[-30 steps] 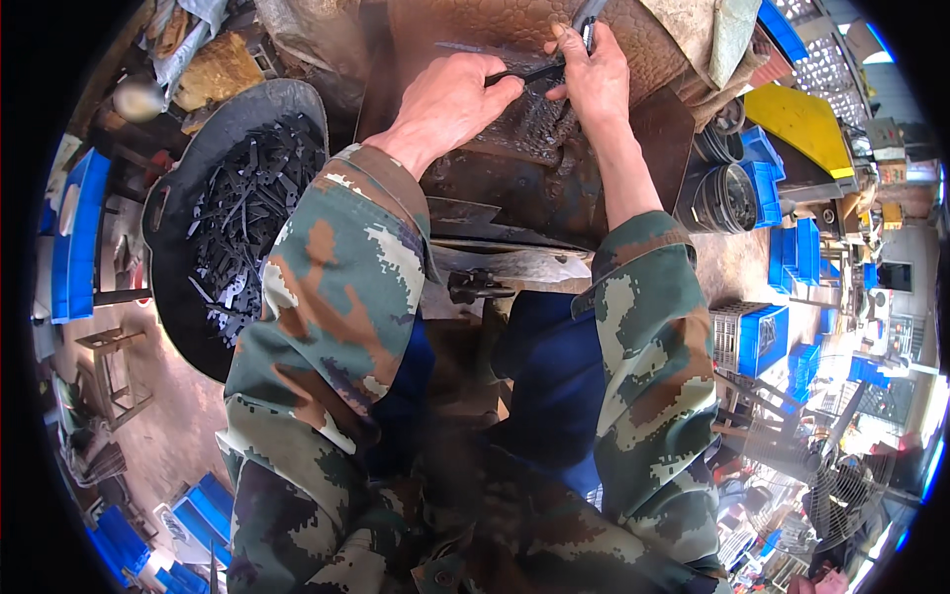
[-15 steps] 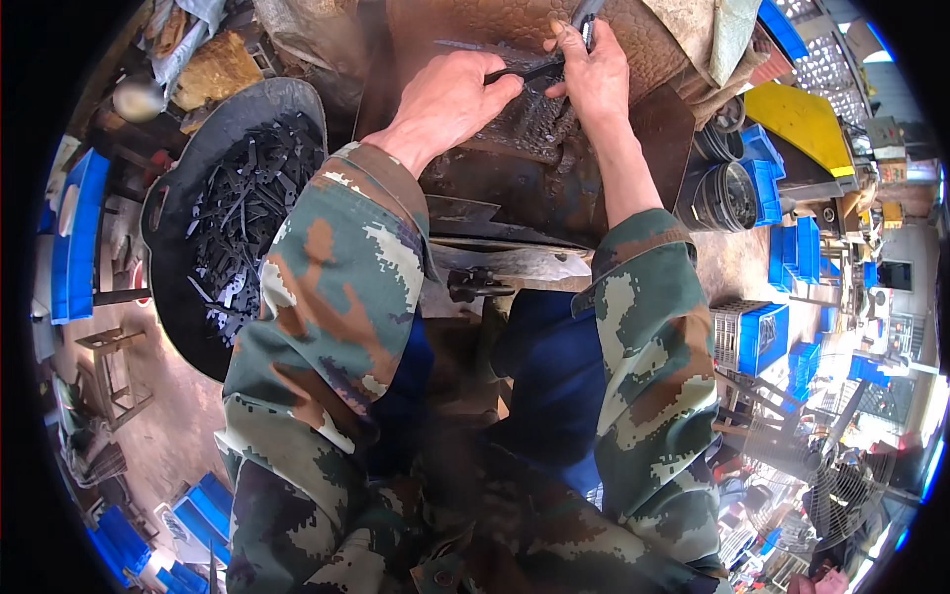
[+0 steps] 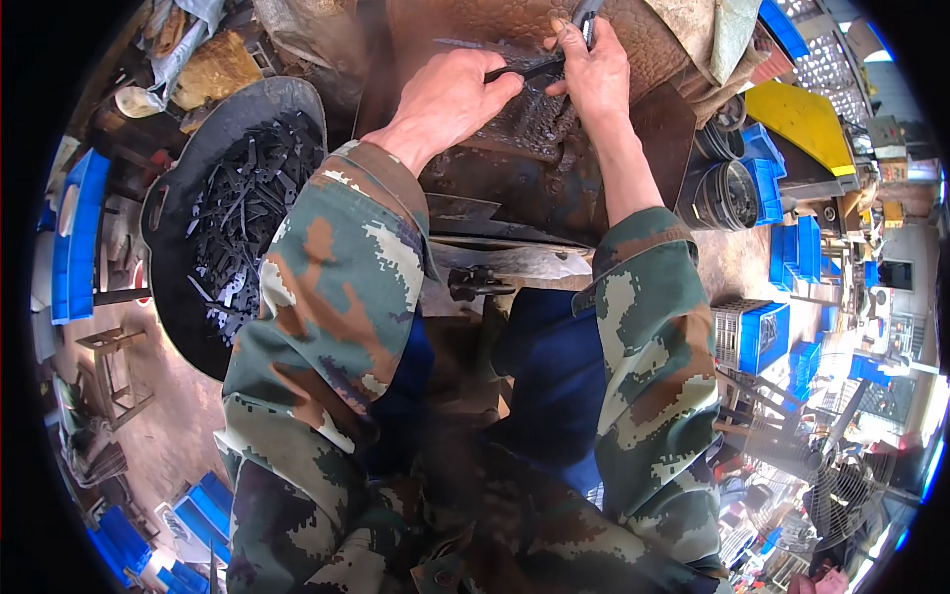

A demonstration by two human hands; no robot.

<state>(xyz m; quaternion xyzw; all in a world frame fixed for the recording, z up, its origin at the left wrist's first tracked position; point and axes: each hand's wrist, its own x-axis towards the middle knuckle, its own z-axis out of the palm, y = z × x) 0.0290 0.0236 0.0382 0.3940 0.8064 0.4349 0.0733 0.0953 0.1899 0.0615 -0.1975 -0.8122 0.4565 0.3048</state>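
Observation:
Both hands are over a worn brown work surface [image 3: 515,188] that looks wet and dark in the middle. My left hand [image 3: 450,97] is closed, with thumb and fingers pinching one end of a thin black strip [image 3: 539,71]. My right hand [image 3: 600,77] is closed around the strip's other end, its thumb raised beside a grey rod-like part [image 3: 588,10] at the top edge. Whether the right fingers touch that rod I cannot tell. The strip spans the gap between the hands, nearly level.
Left of my arm is a black tub [image 3: 168,287] of loose dark strips. Blue crates [image 3: 81,238] stand far left, more blue bins [image 3: 764,337] at right. Black buckets [image 3: 727,196] sit right of the work surface, near a yellow panel [image 3: 800,124]. A caged fan [image 3: 821,475] is at lower right.
My hands and the strip are almost where they were. A pale rounded object at the upper left has shifted and shows a different outline.

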